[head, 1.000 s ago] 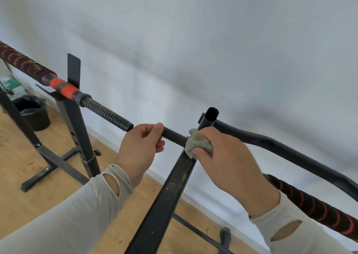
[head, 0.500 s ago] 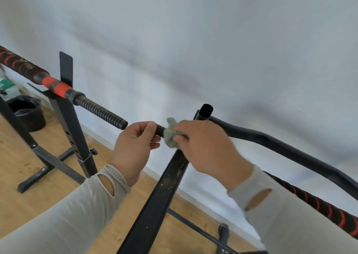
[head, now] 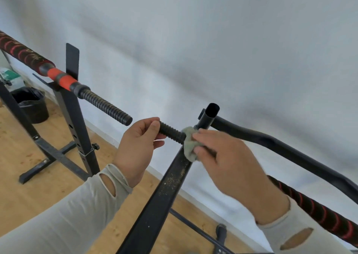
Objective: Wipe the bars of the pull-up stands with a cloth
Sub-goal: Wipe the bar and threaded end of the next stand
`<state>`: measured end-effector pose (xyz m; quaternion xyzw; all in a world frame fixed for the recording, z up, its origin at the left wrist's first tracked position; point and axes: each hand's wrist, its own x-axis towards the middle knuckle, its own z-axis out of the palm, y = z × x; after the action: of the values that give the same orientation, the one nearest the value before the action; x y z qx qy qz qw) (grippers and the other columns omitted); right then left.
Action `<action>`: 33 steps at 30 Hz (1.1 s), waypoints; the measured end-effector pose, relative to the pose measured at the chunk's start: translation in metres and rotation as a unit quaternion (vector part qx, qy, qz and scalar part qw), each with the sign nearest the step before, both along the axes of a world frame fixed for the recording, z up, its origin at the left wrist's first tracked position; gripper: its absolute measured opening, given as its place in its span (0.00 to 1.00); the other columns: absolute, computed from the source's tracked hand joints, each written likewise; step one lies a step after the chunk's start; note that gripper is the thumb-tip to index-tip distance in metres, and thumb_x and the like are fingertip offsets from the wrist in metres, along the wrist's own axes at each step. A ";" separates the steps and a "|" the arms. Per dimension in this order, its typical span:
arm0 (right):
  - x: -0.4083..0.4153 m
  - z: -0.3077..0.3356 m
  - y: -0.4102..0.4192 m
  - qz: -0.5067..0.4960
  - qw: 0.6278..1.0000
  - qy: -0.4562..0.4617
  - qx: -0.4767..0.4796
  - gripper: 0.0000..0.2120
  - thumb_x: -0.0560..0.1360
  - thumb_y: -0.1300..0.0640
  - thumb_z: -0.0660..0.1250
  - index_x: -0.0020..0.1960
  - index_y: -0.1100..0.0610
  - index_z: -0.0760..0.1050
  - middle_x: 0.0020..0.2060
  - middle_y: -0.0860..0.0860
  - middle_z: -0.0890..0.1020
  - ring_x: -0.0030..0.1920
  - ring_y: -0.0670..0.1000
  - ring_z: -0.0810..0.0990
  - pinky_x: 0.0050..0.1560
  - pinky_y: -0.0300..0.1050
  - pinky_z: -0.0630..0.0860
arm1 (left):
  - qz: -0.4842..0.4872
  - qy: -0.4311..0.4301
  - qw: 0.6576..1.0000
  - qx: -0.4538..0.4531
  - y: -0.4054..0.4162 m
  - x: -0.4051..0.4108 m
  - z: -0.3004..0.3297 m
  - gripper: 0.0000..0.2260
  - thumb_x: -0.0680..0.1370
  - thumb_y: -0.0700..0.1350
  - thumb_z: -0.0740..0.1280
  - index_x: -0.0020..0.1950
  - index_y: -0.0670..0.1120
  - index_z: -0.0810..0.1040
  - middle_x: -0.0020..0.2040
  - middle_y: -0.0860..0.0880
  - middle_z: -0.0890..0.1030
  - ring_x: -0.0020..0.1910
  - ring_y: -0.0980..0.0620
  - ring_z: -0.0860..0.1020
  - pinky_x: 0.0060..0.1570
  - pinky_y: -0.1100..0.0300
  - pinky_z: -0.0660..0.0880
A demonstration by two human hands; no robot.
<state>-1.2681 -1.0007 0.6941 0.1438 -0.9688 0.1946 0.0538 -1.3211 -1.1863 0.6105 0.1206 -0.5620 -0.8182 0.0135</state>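
Evidently the wiping was under way on the near stand. A threaded bar end [head: 171, 132] was gripped by the left hand [head: 138, 149], fingers and thumb curled round it, while a green cloth [head: 190, 144] was pinched in the right hand [head: 228, 162] and pressed against the bar just where it met the upright [head: 166, 191]. The step in hand was judged to be the rubbing of that short ribbed stub, with the bar steadied by the left hand.

The stub's long axis was seen to run from upper left to lower right, its free end pointing left toward the far stand [head: 73, 118]; the rest of the bar, wrapped in red-and-black grip [head: 317, 213], was continued down to the lower right. A second threaded bar [head: 105, 106] on the far stand was aimed at it along nearly the same line, the two ends apart.

For the next move, the cloth would likely need to be drawn along the ribs toward the left hand, which would have to be shifted aside. Specks on the upright suggested that it, too, remained unwiped. A black bucket [head: 32, 104] was noted on the floor [head: 23, 153] at the left edge.
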 end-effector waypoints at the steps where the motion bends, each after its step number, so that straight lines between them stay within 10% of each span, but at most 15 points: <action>1: 0.000 -0.007 0.001 0.001 0.997 0.020 0.069 0.15 0.83 0.49 0.64 0.67 0.47 0.80 0.62 0.43 0.83 0.63 0.44 0.80 0.67 0.43 0.76 | -0.003 0.000 1.000 0.002 -0.001 0.000 -0.001 0.08 0.83 0.44 0.64 0.60 0.46 0.80 0.49 0.48 0.85 0.45 0.53 0.83 0.50 0.55 0.81; 10: -0.038 -0.002 -0.041 -0.015 0.997 0.008 0.081 0.12 0.84 0.50 0.60 0.47 0.47 0.80 0.42 0.44 0.84 0.44 0.45 0.81 0.52 0.47 0.79 | -0.021 0.002 0.999 0.038 0.000 -0.006 -0.004 0.09 0.82 0.46 0.66 0.53 0.42 0.83 0.43 0.43 0.83 0.43 0.49 0.80 0.50 0.54 0.78; 21: -0.027 0.024 0.010 -0.012 0.986 -0.045 0.160 0.12 0.81 0.47 0.61 0.44 0.50 0.79 0.41 0.46 0.84 0.43 0.48 0.82 0.48 0.50 0.80 | -0.001 -0.018 1.000 0.006 0.001 -0.012 -0.005 0.13 0.79 0.54 0.70 0.48 0.44 0.83 0.36 0.49 0.82 0.38 0.51 0.80 0.51 0.50 0.81; 27: -0.015 0.041 0.019 -0.112 0.988 0.043 -0.092 0.08 0.79 0.52 0.69 0.44 0.41 0.82 0.40 0.30 0.82 0.43 0.35 0.80 0.40 0.23 0.70 | -0.022 -0.014 1.000 0.010 0.005 -0.012 -0.004 0.10 0.81 0.51 0.66 0.55 0.45 0.81 0.46 0.48 0.84 0.44 0.52 0.82 0.49 0.53 0.81; 33: -0.010 -0.003 0.005 -0.014 0.997 0.045 0.069 0.14 0.81 0.48 0.66 0.64 0.49 0.83 0.56 0.44 0.86 0.56 0.48 0.84 0.59 0.50 0.82 | -0.044 0.008 0.996 0.077 0.001 -0.012 -0.002 0.10 0.83 0.40 0.63 0.61 0.44 0.81 0.51 0.47 0.84 0.46 0.52 0.82 0.47 0.57 0.80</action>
<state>-1.2784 -0.9956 0.6908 0.1424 -0.9784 0.1204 0.0895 -1.3326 -1.1850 0.6087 0.0899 -0.5020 -0.8598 -0.0267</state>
